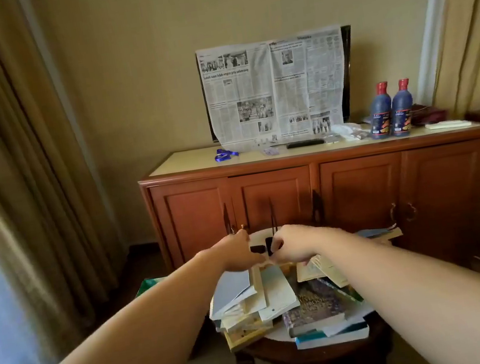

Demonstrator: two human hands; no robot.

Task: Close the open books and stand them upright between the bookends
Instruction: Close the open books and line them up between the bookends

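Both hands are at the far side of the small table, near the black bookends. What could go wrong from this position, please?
1. The books lie in a loose, overlapping heap; several overhang the round table at its near edge. A nudge from a forearm could slide some off.

2. The left hand and right hand crowd around the black bookends, which look thin; they may tip or shift if pulled unevenly.

3. No cleared space shows between the bookends, so books stood there may fall.

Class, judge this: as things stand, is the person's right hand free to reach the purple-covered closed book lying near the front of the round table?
Probably yes. The purple-covered book lies uncovered on top of the pile, nearer the person than the right hand, with nothing across it. The hand seems busy with a small black piece, though.
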